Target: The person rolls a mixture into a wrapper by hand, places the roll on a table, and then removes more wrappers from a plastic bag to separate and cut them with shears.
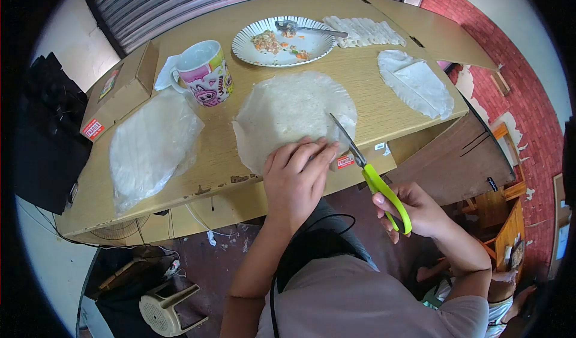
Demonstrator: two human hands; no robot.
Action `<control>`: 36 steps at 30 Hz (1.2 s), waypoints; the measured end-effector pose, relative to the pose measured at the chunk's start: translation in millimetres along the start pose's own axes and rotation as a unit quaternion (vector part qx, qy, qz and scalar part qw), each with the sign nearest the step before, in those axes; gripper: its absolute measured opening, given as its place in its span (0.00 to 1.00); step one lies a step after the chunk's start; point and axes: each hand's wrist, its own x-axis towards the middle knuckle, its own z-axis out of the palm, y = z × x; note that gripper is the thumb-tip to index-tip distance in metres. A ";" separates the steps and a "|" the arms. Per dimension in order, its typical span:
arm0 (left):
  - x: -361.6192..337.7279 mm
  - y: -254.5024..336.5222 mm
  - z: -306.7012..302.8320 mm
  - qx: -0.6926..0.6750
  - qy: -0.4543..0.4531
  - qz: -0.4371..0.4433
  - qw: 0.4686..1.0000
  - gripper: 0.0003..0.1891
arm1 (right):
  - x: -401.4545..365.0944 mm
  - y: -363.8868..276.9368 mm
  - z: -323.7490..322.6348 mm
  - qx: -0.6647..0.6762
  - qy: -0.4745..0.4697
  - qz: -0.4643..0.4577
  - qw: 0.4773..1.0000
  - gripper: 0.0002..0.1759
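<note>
A round stack of thin, off-white spring roll wrappers (282, 107) lies near the table's front edge. My left hand (300, 176) rests palm down on its near edge, fingers lying over the sheets. In my right hand (414, 209) is a pair of scissors (381, 188) with lime-green handles, my fingers through and around the loops. The blades are close together and point away from me, over the right side of the wrappers. Behind them, a white fluted plate (246, 53) holds chopped filling (267, 41) and a spoon (312, 31).
Several rolled spring rolls (363, 32) lie in a row at the back right, near a folded white wrapper (414, 83). To the left are a printed mug (207, 77), a plastic bag of wrappers (156, 143) and a cardboard box (120, 89). A stool (162, 314) lies below.
</note>
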 end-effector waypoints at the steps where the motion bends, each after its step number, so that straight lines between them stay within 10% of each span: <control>1: 0.5 0.6 -0.5 -0.004 0.003 -0.001 1.000 0.15 | -1.0 -2.4 0.4 -0.009 -0.002 0.004 1.000 0.27; 36: -3.3 -3.0 0.5 -0.010 -0.011 0.002 1.000 0.18 | 26.6 -21.7 -0.9 -0.050 0.031 0.020 0.998 0.30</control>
